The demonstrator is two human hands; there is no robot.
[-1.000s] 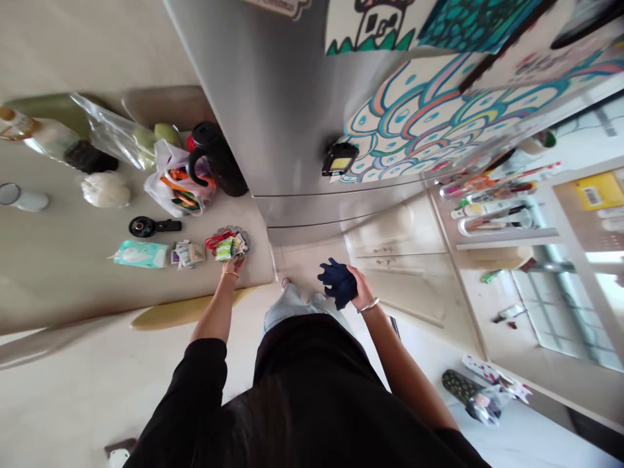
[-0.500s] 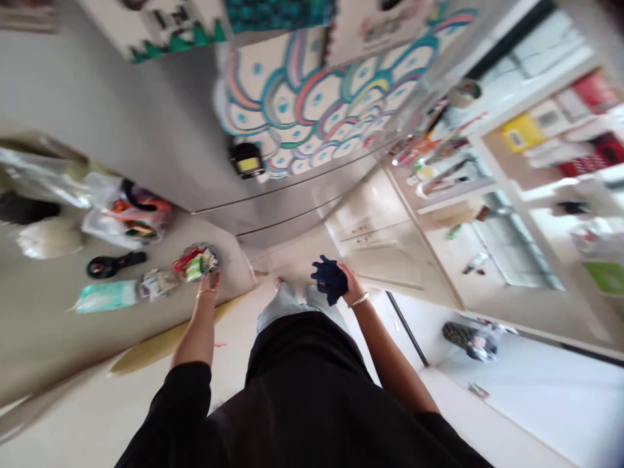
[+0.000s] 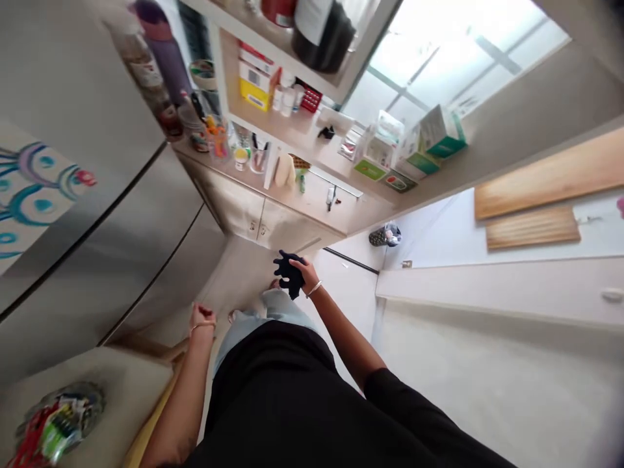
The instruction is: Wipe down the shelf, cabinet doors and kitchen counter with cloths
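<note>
The right hand [image 3: 309, 275] is gripping dark gloves [image 3: 289, 274], well apart from the left hand [image 3: 202, 316], whose hidden palm is leaving its grip unclear.

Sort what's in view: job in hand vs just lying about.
In hand:
- dark navy fabric bundle with glove-like fingers, held in the right-hand grip
- left-hand grip: curled, no held thing visible

Just lying about:
- round clear bowl with tangled red cord in it
- yellow rectangular carton
- long flat wooden board
</note>
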